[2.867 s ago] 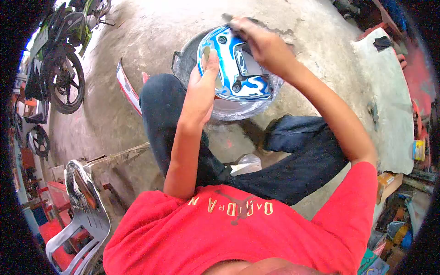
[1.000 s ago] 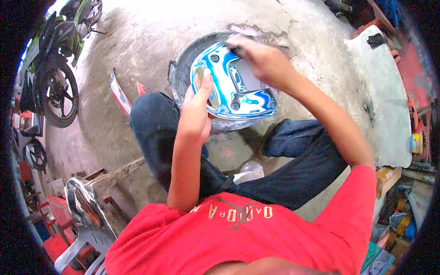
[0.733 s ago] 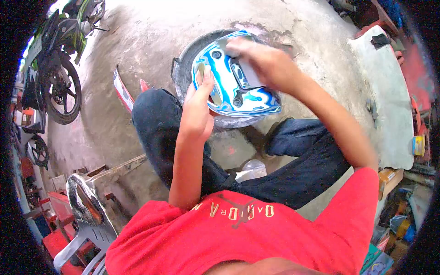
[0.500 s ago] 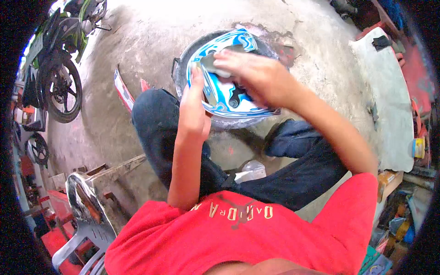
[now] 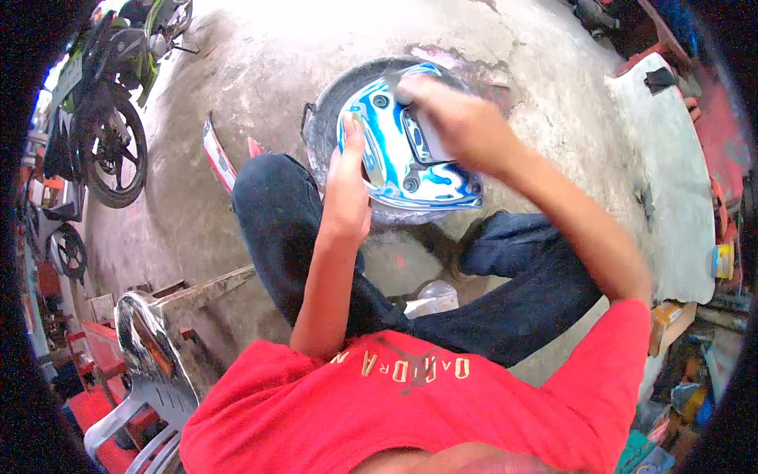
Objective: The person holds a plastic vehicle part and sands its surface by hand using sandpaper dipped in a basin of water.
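A glossy blue and white patterned panel (image 5: 387,138), curved with a cutout on its right side, is held over a round grey basin (image 5: 324,103). My left hand (image 5: 347,193) grips the panel's left edge, thumb on top. Over the panel's upper right part, my right hand (image 5: 454,114) is blurred by motion, its fingers closed around a small grey piece (image 5: 404,91) that touches or nearly touches the surface. What the piece is made of cannot be told.
Crossed legs in dark jeans (image 5: 505,308) lie below the basin. A red and white part (image 5: 217,156) rests on the floor at left. Motorcycle (image 5: 110,134) at upper left, grey chair (image 5: 158,355) at lower left, pale slab (image 5: 671,189) at right, clear plastic container (image 5: 437,296) between the legs.
My right hand has gone from the panel's middle back to its upper part, after being at the top edge earlier. My left hand keeps its hold on the left edge.
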Motion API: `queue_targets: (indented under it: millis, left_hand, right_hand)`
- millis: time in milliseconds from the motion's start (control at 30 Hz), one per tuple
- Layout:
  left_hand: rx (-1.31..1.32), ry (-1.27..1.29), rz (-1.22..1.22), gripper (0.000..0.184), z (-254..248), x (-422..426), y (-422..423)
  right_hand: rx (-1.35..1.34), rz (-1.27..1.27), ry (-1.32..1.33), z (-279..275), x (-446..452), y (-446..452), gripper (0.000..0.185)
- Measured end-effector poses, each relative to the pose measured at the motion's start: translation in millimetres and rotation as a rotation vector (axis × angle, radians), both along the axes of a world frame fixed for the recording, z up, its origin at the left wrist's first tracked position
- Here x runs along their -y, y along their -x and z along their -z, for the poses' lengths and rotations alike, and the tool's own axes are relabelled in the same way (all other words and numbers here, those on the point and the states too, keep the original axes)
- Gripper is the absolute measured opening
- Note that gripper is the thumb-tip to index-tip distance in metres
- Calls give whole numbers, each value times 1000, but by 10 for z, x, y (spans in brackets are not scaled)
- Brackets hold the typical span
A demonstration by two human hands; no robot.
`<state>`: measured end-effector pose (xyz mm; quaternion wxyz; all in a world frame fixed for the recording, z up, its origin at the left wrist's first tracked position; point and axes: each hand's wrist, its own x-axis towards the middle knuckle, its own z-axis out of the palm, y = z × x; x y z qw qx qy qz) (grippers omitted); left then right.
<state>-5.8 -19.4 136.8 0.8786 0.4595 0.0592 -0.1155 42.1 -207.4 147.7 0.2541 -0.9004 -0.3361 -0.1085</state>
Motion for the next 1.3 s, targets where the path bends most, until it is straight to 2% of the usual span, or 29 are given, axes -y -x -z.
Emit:
queue_targets:
  millis: [33,100,167,200,233,300,367,433,500,567,633,667,767,833,900,967,1033,1100,1167,1233,1300]
  left_hand:
    - [23,26,11,51,-7,-9,-4]
    - [62,71,35,52,-6,-53,13]
    - [55,41,11,53,-44,-14,35]
    - [51,34,13,53,-34,-3,21]
    - [46,28,13,53,-22,7,21]
    - [67,19,11,56,-25,8,-1]
    - [72,42,-7,57,-18,-4,13]
    - [58,21,15,58,-41,-12,42]
    - [41,-24,56,58,-63,-6,47]
    - [90,-63,11,58,-10,29,48]
    - [85,-30,0,59,-41,39,60]
    - [103,-26,-38,59,31,29,33]
    - [85,-9,31,57,-3,-2,49]
    - [67,-16,34,56,-23,10,77]
    - [55,-46,-2,56,-41,40,77]
    - [121,18,-36,54,4,30,35]
    - [94,50,-3,54,-12,18,58]
    - [96,-14,-33,54,33,23,29]
    - [88,-30,-49,54,33,27,34]
    - [73,3,-48,54,8,26,53]
    - [123,10,-73,55,32,23,31]
  right_hand:
    - [124,-127,-21,-9,-47,87,54]
    - [205,-266,-46,-85,-98,146,53]
    - [230,-167,-38,100,73,-79,46]
    - [74,49,-12,61,92,-129,41]
    - [-218,240,37,-83,91,-124,41]
    - [164,6,-65,109,37,-36,42]
    - [143,-198,-68,-84,-118,181,57]
    - [286,-189,-49,30,-70,65,53]
    - [36,58,-65,-1,30,-80,39]
    - [62,91,-65,85,59,-91,39]
    - [291,-100,-73,39,-152,83,41]
    - [306,-188,-91,-83,-186,173,41]
    - [206,-57,-58,31,47,-90,40]
    - [-194,256,42,-85,82,-154,39]
    - [154,37,-59,131,44,-53,44]
    - [230,-220,-82,-53,-121,130,54]
    - [327,-222,-40,-30,-29,34,53]
    - [205,9,-45,-13,49,-176,45]
    - [-391,378,-123,-154,46,-158,40]
    - [-47,70,-237,-69,-105,67,38]
    - [94,-128,-244,-139,-254,224,38]
